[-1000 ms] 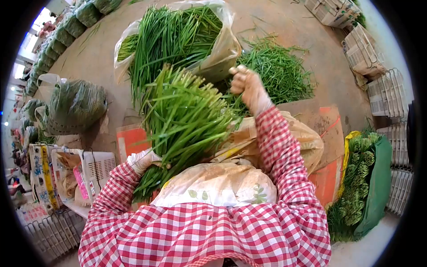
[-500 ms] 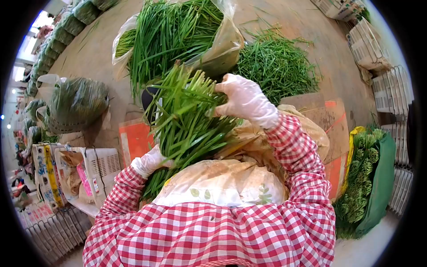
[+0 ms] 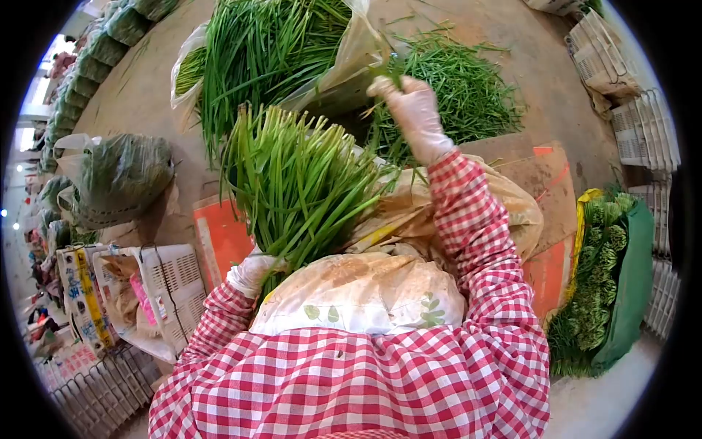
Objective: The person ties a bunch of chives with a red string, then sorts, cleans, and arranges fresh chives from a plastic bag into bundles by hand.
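Note:
My gloved left hand (image 3: 253, 274) is closed round the lower part of a large bunch of green stalks (image 3: 292, 183), whose pale cut ends fan out upward. To the right of the bunch, my gloved right hand (image 3: 415, 110) is raised, its fingers closed on a few loose green blades (image 3: 393, 74). Beneath that hand lies a heap of loose green leaves (image 3: 468, 91) on the floor. An open plastic bag (image 3: 349, 67) full of long green stalks stands beyond the bunch.
At left are a filled plastic bag (image 3: 124, 179) and a white crate (image 3: 175, 285). Tied bundles (image 3: 596, 278) lie beside green cloth (image 3: 630, 293) at right, near stacked crates (image 3: 643, 132). Flattened cardboard (image 3: 545, 172) and a stained sack (image 3: 358, 282) are close to me.
My right hand has gone from the bunch's cut ends up and right over the leaf heap, now with loose blades in it. My left hand still grips the bunch, which is more upright.

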`<act>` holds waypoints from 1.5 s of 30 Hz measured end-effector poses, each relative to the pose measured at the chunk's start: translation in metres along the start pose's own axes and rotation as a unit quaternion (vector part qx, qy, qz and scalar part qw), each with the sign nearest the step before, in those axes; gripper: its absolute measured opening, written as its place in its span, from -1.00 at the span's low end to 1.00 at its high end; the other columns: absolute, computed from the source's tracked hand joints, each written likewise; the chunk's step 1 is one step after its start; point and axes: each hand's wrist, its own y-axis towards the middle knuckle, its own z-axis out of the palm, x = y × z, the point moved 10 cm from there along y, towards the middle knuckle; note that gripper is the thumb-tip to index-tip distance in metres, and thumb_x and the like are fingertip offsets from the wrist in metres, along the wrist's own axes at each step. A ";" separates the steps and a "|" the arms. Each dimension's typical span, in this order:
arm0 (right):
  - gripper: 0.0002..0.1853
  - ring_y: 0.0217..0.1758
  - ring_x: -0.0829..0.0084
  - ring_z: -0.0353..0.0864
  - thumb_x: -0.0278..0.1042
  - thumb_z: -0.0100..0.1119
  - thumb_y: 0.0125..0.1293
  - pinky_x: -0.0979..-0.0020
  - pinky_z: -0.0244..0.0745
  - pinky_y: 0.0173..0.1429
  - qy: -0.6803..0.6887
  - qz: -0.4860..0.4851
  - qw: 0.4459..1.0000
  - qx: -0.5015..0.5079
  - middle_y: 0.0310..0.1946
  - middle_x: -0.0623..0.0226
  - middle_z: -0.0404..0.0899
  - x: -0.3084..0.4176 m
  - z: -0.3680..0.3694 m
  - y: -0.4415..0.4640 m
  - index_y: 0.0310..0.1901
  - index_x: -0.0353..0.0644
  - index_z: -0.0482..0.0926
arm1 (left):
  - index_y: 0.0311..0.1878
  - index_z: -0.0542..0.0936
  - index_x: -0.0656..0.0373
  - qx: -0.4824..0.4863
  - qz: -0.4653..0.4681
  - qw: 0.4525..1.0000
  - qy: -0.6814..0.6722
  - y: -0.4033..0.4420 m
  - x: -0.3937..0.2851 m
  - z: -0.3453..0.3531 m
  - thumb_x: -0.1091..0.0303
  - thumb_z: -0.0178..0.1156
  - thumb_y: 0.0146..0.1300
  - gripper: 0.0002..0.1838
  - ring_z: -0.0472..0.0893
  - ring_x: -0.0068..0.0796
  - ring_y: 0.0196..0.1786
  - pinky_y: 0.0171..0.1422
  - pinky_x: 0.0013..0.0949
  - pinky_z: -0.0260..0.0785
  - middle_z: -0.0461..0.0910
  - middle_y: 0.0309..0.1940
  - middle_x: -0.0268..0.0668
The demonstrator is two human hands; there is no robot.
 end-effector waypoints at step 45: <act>-0.66 -0.44 0.35 0.62 -0.16 0.19 0.20 0.37 0.52 -0.20 -0.227 -0.116 0.956 0.149 -0.44 0.15 0.63 0.033 0.030 -0.020 -0.11 -0.23 0.55 | 0.25 0.28 0.26 -0.056 0.202 0.973 0.095 0.024 -0.009 0.002 0.57 0.40 -0.21 -0.16 0.36 -0.34 0.19 0.34 -0.31 0.14 0.41 0.13 -0.18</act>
